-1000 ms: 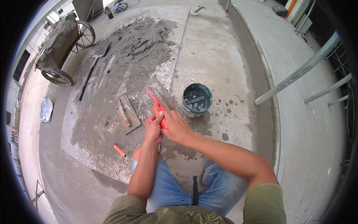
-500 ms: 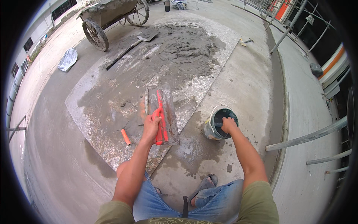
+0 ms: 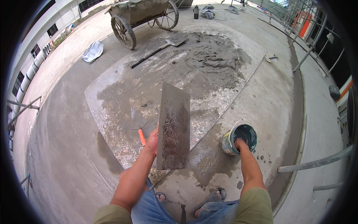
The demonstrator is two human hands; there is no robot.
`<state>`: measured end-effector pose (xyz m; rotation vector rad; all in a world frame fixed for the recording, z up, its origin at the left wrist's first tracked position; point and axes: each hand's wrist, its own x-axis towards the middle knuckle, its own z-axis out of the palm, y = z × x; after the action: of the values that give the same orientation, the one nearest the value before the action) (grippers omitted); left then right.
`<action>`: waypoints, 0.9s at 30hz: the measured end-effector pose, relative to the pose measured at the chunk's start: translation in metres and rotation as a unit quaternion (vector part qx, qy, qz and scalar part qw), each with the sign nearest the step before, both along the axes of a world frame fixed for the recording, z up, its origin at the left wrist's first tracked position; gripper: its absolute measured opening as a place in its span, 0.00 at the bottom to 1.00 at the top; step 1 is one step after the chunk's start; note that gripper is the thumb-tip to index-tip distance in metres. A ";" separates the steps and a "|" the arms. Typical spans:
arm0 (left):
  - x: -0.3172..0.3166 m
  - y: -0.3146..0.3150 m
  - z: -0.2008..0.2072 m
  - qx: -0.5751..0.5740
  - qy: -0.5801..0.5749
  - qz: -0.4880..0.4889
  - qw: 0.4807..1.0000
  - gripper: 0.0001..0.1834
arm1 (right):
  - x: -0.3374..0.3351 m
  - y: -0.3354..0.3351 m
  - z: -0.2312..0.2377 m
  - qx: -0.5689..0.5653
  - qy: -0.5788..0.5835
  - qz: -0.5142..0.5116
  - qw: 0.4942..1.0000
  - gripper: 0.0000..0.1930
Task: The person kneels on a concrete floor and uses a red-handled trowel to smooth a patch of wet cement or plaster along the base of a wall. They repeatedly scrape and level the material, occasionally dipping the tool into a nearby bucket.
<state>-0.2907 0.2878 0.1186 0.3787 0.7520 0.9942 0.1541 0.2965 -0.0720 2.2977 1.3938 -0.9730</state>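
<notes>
My left hand (image 3: 152,142) is closed round a plastering float (image 3: 175,127), held upright with its flat, wet grey face turned toward me. The float's red handle is now hidden behind the plate. At the right, my right hand (image 3: 241,143) reaches down into a round bucket (image 3: 228,145) of dark liquid. Its fingers are out of sight below the rim, so what they hold does not show. Beyond my left hand, a pointed trowel with an orange handle (image 3: 142,137) lies on a mortar-smeared board (image 3: 97,90).
A heap of wet mortar (image 3: 214,56) and a shovel (image 3: 151,55) lie on the board's far part. Behind stands a two-wheeled cart (image 3: 140,15). A hammer (image 3: 271,58) rests near the right edge. Metal poles (image 3: 309,163) jut in from the right; a plastic bag (image 3: 93,51) lies left.
The float has been turned, so its flat face shows instead of its red handle. My right hand has gone deeper into the bucket. The whole view has shifted.
</notes>
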 end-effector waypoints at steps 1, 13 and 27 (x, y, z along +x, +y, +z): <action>0.003 -0.001 0.002 -0.003 0.006 0.009 1.000 0.31 | -0.004 0.001 0.006 0.001 0.026 0.007 1.000 0.26; -0.008 0.019 -0.050 0.002 -0.093 -0.015 0.996 0.22 | -0.010 -0.013 0.035 0.170 0.438 -0.303 0.829 0.29; 0.000 0.016 -0.038 0.011 -0.045 0.080 0.996 0.15 | -0.017 0.004 0.009 0.262 0.274 -0.220 0.899 0.22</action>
<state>-0.2907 0.3035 0.0807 0.2947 0.6985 1.1630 0.1373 0.3002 -0.0626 2.9806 1.5029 -1.6551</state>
